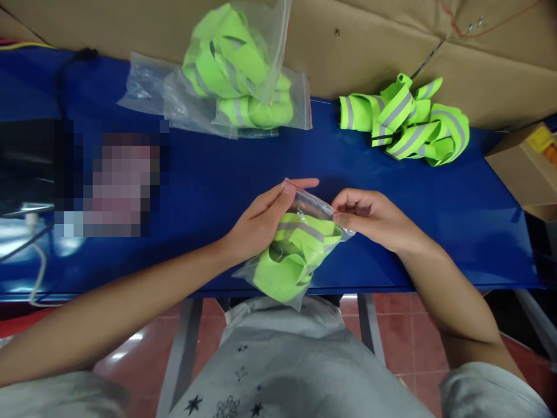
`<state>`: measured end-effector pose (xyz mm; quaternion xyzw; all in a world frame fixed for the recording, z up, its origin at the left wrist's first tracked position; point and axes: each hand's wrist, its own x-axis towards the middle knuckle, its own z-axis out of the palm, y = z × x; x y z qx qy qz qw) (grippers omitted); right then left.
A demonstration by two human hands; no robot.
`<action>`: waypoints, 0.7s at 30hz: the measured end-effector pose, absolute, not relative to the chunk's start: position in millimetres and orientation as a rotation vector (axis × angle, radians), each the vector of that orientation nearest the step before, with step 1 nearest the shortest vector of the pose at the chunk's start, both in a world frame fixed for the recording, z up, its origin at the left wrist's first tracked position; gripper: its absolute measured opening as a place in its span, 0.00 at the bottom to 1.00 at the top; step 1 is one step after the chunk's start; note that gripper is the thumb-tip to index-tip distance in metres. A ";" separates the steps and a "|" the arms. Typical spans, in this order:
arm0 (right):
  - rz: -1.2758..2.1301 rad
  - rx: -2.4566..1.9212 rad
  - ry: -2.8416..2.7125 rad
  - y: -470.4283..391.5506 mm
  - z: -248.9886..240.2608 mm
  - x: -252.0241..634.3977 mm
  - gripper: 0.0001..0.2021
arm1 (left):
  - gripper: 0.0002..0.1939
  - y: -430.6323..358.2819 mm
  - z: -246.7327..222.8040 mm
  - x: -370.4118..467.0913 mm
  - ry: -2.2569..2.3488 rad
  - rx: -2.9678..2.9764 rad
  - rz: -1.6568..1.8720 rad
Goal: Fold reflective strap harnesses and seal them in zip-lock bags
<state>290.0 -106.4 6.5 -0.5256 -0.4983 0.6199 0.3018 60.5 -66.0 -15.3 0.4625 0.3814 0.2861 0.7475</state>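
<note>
Near the front edge of the blue table, both hands hold a clear zip bag (pixel 285 295) by its top edge. Inside the bag lies a coiled neon-yellow reflective strap (pixel 282 270) with a grey stripe. My left hand (pixel 267 217) grips the bag's upper left corner, thumb on the near side and index finger stretched out behind it. At the other end of the zip, my right hand (pixel 374 217) pinches the bag's right corner between thumb and curled fingers. The bag tilts down toward my body. Whether the zip is fully sealed I cannot tell.
Several zip bags (pixel 143 84), some with reflective straps (pixel 230 64), lie at the back. Loose reflective straps (pixel 404 119) are heaped at the back right. A cardboard box (pixel 522 168) stands on the right; a black device (pixel 26 165) and a white cable (pixel 41 261) lie left.
</note>
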 end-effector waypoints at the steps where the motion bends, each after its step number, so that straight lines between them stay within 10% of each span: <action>1: 1.660 -1.401 -1.305 -106.3 6.6 289.5 0.14 | 0.25 -66.0 -15.4 60.4 0.832 1.030 0.625; 21: 1.657 -1.448 -1.201 -106.9 4.9 290.5 0.17 | 0.18 -64.7 -19.8 57.2 0.791 1.126 0.612</action>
